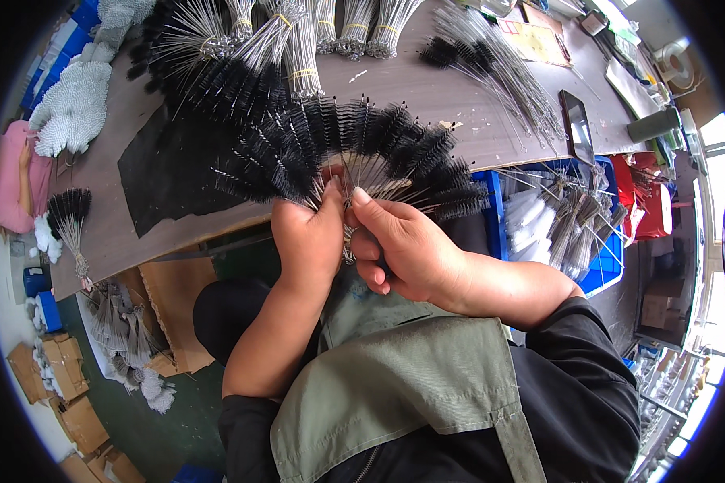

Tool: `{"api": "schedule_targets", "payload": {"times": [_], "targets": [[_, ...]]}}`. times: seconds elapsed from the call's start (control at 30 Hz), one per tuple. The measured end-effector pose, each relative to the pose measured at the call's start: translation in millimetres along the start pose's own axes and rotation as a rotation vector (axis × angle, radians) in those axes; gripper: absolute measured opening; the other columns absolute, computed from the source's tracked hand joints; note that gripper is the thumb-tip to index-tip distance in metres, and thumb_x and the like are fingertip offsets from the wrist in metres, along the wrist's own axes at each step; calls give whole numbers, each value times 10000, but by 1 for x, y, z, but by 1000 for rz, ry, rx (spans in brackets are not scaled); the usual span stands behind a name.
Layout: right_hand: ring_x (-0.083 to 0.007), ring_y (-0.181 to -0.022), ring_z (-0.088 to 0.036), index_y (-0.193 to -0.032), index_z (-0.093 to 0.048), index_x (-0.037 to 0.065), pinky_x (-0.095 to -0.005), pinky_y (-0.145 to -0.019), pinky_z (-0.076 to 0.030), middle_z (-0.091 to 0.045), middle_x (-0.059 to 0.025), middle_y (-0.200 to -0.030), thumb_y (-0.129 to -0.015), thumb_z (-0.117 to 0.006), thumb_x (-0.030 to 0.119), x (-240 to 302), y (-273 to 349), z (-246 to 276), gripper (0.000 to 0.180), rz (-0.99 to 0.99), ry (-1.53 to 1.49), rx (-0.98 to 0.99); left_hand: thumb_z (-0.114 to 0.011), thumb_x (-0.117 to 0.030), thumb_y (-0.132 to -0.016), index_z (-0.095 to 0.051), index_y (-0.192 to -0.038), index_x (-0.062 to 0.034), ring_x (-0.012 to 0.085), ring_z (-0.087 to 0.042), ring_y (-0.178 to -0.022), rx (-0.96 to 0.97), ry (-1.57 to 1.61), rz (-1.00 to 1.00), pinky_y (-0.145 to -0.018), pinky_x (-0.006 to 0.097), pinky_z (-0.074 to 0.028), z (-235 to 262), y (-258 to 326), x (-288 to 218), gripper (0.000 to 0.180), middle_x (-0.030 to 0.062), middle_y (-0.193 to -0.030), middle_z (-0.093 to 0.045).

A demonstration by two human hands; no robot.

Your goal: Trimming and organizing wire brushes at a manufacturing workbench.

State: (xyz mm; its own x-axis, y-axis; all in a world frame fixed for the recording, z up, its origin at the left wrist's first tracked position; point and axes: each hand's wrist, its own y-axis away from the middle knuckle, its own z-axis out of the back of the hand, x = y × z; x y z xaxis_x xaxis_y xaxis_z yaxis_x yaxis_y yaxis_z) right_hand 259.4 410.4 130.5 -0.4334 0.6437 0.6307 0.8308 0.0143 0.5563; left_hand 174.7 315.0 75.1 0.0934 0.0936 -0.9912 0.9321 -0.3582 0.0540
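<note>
A fan of black-bristled wire brushes (330, 133) spreads out above my hands at the table's near edge, its twisted metal stems running together toward me. My left hand (308, 237) is closed round the gathered stems from the left side. On the right, my right hand (411, 248) is closed, thumb and forefinger pinching at the thin stems near the middle of the fan and the other fingers curled. How many stems it pinches is hidden by the fingers. Looped stem ends show below, between the two hands. Under the fan's left side lies a black sheet (165, 181).
Tied bundles of wire brushes (302, 52) lie at the far side. Loose brushes (499, 72) and a phone (576, 125) are at right. A blue crate (608, 278) holds white-bristled brushes (532, 217). Below left stands a cardboard box (185, 310). Another person's pink sleeve (12, 205) shows at left.
</note>
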Motion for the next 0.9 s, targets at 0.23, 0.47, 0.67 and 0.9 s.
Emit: {"api": "schedule_targets", "payload": {"times": [0.23, 0.47, 0.67, 0.9], "targets": [[-123, -497, -447, -920, -478, 35, -268, -410, -364, -430, -14, -678, -1005, -366, 463, -2, -1, 4, 450, 19, 1, 52, -510, 1, -934, -602, -1041, 38, 62, -539, -715, 26, -40, -41, -626, 217, -451, 2, -1, 4, 146, 39, -901, -616], [-127, -490, -436, -890, -462, 38, -271, -409, -360, -419, -15, -656, -1008, -363, 452, -3, -2, 5, 442, 21, -4, 46, -520, -8, -933, -606, -1034, 34, 72, -548, -738, 19, -55, 3, -639, 222, -454, 1, 1, 0, 139, 39, -903, -620], [-133, -485, -435, -879, -456, 43, -272, -412, -361, -411, -15, -641, -1009, -362, 449, -4, -2, 6, 437, 19, -19, 52, -524, -6, -927, -608, -1021, 37, 91, -572, -783, 5, -34, -24, -703, 244, -466, 0, 2, -1, 134, 53, -917, -629], [-134, -444, -417, -956, -456, 56, -271, -395, -341, -407, -12, -632, -1018, -366, 408, 0, 2, 5, 368, -29, -73, 37, -511, -25, -935, -612, -1004, 34, 98, -576, -794, 24, 52, 10, -715, 247, -466, 1, 2, 1, 136, 56, -920, -630]]}}
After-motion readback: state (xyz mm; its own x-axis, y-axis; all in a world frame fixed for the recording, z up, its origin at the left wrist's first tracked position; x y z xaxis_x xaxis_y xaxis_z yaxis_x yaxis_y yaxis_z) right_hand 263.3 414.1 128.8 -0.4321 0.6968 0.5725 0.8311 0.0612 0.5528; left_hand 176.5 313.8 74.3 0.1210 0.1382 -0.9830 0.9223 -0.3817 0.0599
